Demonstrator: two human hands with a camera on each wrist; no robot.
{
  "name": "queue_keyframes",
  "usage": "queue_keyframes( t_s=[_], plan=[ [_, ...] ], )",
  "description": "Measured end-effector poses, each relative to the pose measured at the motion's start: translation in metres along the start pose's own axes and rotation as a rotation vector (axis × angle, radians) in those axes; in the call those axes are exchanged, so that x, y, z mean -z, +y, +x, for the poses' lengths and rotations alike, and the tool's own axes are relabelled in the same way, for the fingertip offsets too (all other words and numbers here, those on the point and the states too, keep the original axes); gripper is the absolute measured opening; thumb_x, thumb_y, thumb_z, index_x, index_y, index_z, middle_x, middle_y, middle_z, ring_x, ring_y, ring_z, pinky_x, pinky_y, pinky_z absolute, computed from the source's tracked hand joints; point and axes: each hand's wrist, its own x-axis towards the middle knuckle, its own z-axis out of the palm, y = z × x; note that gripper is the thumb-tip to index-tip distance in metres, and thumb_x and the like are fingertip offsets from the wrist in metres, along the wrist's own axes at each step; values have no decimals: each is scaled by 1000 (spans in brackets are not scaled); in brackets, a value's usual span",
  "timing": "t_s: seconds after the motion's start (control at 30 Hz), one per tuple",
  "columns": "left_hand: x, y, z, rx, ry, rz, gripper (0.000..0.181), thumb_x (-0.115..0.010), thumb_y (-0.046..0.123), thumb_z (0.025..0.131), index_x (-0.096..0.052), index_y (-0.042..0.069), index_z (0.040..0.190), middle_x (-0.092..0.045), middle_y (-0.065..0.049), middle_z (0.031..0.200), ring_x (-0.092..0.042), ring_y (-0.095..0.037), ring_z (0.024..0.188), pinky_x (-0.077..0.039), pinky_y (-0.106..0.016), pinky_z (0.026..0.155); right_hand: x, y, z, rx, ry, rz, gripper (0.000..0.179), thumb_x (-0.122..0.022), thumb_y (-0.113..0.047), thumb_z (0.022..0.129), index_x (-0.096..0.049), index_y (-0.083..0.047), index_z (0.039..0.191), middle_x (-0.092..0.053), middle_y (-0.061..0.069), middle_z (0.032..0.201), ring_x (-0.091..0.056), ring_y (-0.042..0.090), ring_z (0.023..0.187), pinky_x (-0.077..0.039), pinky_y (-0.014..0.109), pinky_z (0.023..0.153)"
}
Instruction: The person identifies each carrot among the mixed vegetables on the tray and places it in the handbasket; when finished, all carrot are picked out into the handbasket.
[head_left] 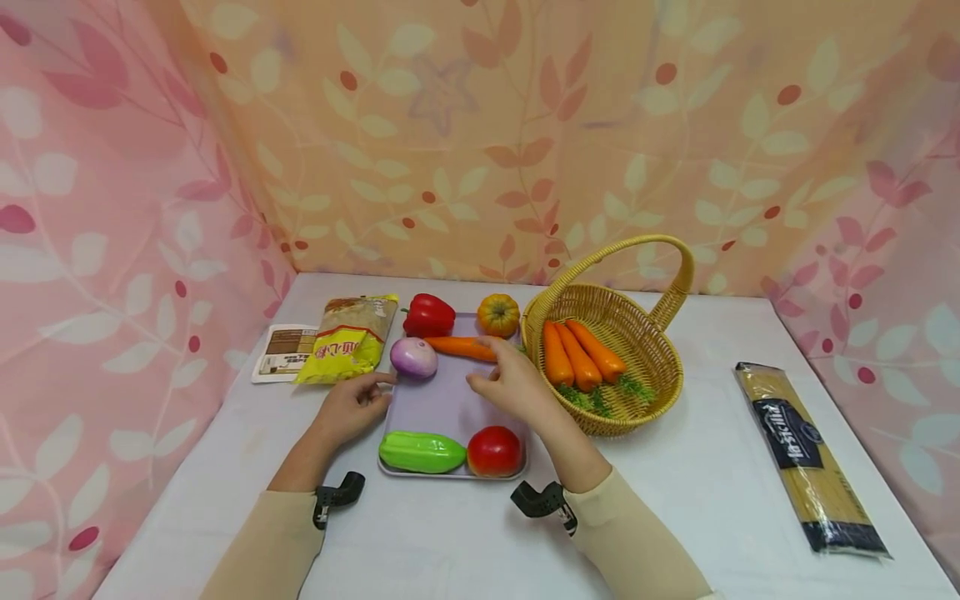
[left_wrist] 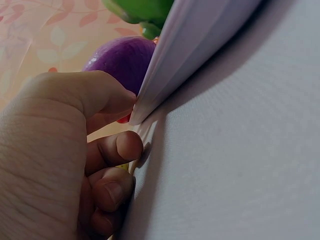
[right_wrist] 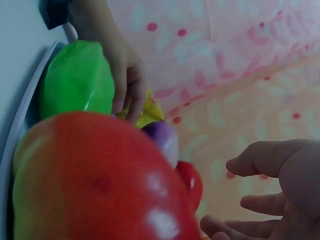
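Observation:
My left hand (head_left: 352,410) is at the left edge of a lilac tray (head_left: 442,408), its thumb and curled fingers pinching the rim (left_wrist: 150,95). Above the tray, my right hand (head_left: 517,385) has its fingers apart with nothing between them, near the leafy end of a carrot (head_left: 461,347). A purple onion (head_left: 414,358) sits by the tray's left side, with a red bell pepper (head_left: 430,316) and small pumpkin (head_left: 498,316) at its far end. A ridged green vegetable (head_left: 422,452) and a red fruit with a yellow-green side (head_left: 495,452) lie along the near edge.
Right of the tray stands a wicker basket (head_left: 660,396) with a tall handle, holding three carrots (head_left: 581,354). A yellow food bag (head_left: 348,342) and a flat brown-and-white packet (head_left: 285,352) lie at the left. A pack of dry noodles (head_left: 810,458) rests at the far right.

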Motion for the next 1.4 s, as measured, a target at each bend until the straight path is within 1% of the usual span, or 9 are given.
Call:
queue_keyframes(
  t_s=[0.17, 0.27, 0.4, 0.57, 0.8, 0.93, 1.17, 1.27, 1.4],
  plan=[
    [-1, 0, 1, 9, -3, 3, 27, -72, 19, 93, -74, 20, 120, -58, 2, 80, -50, -19, 74, -41, -32, 65, -8, 18, 12, -56, -17, 53, 79, -73, -24, 93, -33, -6, 158, -39, 19, 156, -62, 30, 106, -50, 44, 96],
    [0, 1, 0, 12, -7, 2, 26, -71, 19, 94, -74, 20, 120, -57, 1, 80, -50, -20, 74, -41, -32, 65, -13, 25, 15, -91, -4, 46, 82, -70, -25, 94, -28, 0, 159, -32, 21, 161, -53, 35, 129, -39, 48, 111],
    [1, 2, -1, 21, -11, 2, 25, -71, 19, 94, -74, 20, 119, -56, 1, 80, -50, -21, 74, -40, -33, 65, -18, 28, 16, -137, 20, -5, 80, -66, -25, 95, -27, 4, 158, -33, 23, 160, -40, 35, 143, -28, 48, 118],
    [1, 3, -1, 17, -10, 5, 24, -72, 18, 93, -74, 19, 118, -56, 1, 79, -50, -20, 73, -40, -33, 65, -22, 23, 10, -143, 59, -160, 72, -65, -21, 96, -35, 8, 154, -46, 26, 151, -48, 37, 137, -34, 48, 115],
    [1, 1, 0, -38, 8, 11, 23, -73, 16, 91, -74, 15, 115, -55, 4, 76, -48, -16, 66, -38, -30, 61, -27, 15, 4, -115, 82, -434, 57, -66, -20, 96, -50, 7, 143, -63, 24, 124, -64, 36, 107, -51, 49, 95],
    [1, 1, 0, -39, 10, 13, 23, -73, 16, 91, -74, 16, 115, -55, 4, 75, -47, -17, 65, -38, -30, 61, -29, 17, 6, -85, 97, -454, 56, -67, -22, 96, -52, 5, 143, -56, 25, 133, -64, 38, 109, -52, 50, 95],
    [1, 3, -1, -26, 4, 14, 24, -72, 16, 93, -74, 16, 117, -55, 3, 76, -49, -18, 69, -39, -32, 63, -33, 31, 12, -55, 57, -431, 64, -65, -21, 99, -41, 7, 151, -38, 29, 154, -57, 42, 126, -46, 50, 104],
    [1, 2, -1, -29, 5, 13, 24, -72, 16, 93, -74, 16, 117, -55, 3, 77, -49, -18, 70, -39, -31, 63, -34, 34, 13, -43, 61, -457, 67, -66, -20, 98, -38, 7, 153, -42, 29, 150, -60, 41, 121, -49, 49, 101],
    [1, 0, 0, -40, 11, 15, 23, -72, 15, 92, -74, 16, 115, -55, 4, 76, -48, -17, 68, -39, -31, 62, -35, 34, 13, -36, 86, -506, 69, -68, -20, 97, -38, 7, 153, -50, 26, 136, -67, 35, 96, -56, 46, 86]
  ],
)
